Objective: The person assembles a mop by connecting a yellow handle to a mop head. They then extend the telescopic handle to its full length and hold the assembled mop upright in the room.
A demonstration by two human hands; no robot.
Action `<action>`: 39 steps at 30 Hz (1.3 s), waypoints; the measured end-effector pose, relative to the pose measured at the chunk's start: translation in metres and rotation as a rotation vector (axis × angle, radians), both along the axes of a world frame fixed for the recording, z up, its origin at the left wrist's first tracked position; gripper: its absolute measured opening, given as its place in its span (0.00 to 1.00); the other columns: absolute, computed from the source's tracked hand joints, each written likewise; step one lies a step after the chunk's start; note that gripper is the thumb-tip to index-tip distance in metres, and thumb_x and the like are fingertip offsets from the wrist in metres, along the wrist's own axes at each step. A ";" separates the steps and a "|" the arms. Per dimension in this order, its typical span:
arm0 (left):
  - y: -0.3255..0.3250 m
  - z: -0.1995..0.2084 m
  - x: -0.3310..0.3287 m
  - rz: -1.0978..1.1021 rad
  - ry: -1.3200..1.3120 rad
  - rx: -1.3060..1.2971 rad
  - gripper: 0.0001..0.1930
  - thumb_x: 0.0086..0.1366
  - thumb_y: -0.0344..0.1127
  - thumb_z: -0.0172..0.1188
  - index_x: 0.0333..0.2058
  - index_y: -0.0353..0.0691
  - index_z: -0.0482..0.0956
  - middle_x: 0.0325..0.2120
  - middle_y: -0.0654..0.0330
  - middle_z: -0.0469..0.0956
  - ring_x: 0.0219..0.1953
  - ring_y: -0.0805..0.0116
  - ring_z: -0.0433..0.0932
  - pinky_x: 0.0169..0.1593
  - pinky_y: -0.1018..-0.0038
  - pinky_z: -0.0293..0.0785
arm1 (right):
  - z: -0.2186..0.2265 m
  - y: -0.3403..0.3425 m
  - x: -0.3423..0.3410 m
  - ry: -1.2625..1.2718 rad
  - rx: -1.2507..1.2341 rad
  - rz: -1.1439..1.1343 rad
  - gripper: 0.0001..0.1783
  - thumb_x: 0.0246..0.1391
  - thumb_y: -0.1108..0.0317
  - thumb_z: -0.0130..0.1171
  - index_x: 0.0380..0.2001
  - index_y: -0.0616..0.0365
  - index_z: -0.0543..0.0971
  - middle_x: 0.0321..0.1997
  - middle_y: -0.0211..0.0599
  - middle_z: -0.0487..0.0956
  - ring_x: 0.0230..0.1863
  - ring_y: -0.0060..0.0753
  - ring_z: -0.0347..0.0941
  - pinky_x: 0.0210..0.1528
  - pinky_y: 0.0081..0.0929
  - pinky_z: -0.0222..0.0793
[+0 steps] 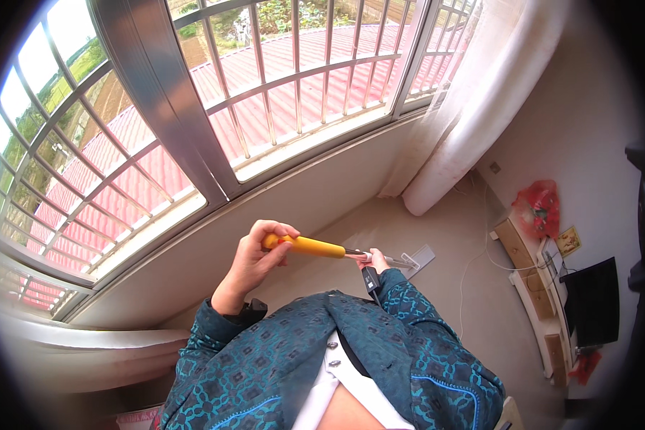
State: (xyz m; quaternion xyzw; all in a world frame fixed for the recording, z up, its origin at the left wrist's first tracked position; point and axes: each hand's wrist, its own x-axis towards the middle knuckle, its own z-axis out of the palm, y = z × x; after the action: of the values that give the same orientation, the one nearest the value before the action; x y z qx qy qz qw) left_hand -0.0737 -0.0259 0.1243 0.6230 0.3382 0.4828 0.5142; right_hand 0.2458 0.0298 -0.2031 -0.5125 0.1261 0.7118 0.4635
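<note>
A long-handled squeegee (314,247) is held crosswise in front of my chest. It has a yellow grip, a thin metal shaft and a flat pale rectangular head at its far right end; the head's details are too small to make out. My left hand (252,252) is closed around the rear end of the yellow grip, thumb and fingers wrapped on it. Further along, my right hand (376,262) is closed on the shaft, close to where it leaves the grip. The head hangs over the floor beyond my right hand.
Ahead stands a barred window (301,72) with a grey metal frame (154,93) and a low wall beneath. A white curtain (473,107) hangs right of it. On the right are a low cabinet (527,272), a black television (593,301), a red plastic bag (536,208) and loose cables.
</note>
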 end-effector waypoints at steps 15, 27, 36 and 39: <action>-0.087 0.055 -0.102 0.599 0.099 0.368 0.15 0.54 0.19 0.59 0.40 0.38 0.68 0.32 0.53 0.78 0.26 0.75 0.73 0.29 0.83 0.71 | 0.100 0.000 -0.170 0.009 0.110 0.608 0.16 0.58 0.55 0.56 0.31 0.58 0.72 0.27 0.37 0.76 0.31 0.33 0.74 0.36 0.30 0.76; -0.019 -0.010 -0.013 0.522 0.085 0.182 0.08 0.53 0.22 0.63 0.27 0.39 0.72 0.25 0.64 0.71 0.27 0.77 0.70 0.32 0.82 0.67 | 0.050 0.029 -0.052 -0.387 0.168 0.707 0.30 0.60 0.44 0.48 0.22 0.62 0.78 0.18 0.39 0.76 0.14 0.30 0.68 0.19 0.24 0.66; 0.011 -0.057 0.030 0.299 0.027 0.037 0.08 0.56 0.22 0.61 0.31 0.40 0.71 0.30 0.62 0.71 0.33 0.74 0.73 0.37 0.80 0.70 | 0.024 0.050 -0.040 -0.032 0.045 -0.173 0.18 0.59 0.53 0.51 0.29 0.60 0.68 0.25 0.39 0.75 0.22 0.26 0.71 0.23 0.21 0.70; 0.009 -0.076 0.040 0.171 -0.047 -0.136 0.06 0.59 0.25 0.60 0.33 0.40 0.73 0.36 0.61 0.72 0.33 0.76 0.73 0.31 0.82 0.76 | 0.028 0.049 -0.039 0.031 0.019 -0.169 0.17 0.60 0.55 0.50 0.27 0.59 0.68 0.27 0.38 0.75 0.24 0.27 0.73 0.25 0.22 0.72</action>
State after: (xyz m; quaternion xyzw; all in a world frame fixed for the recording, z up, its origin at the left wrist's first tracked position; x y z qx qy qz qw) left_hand -0.0338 -0.0170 0.0485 0.5442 0.4100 0.5152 0.5199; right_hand 0.2065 0.0793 -0.1749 -0.4846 0.1695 0.6789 0.5249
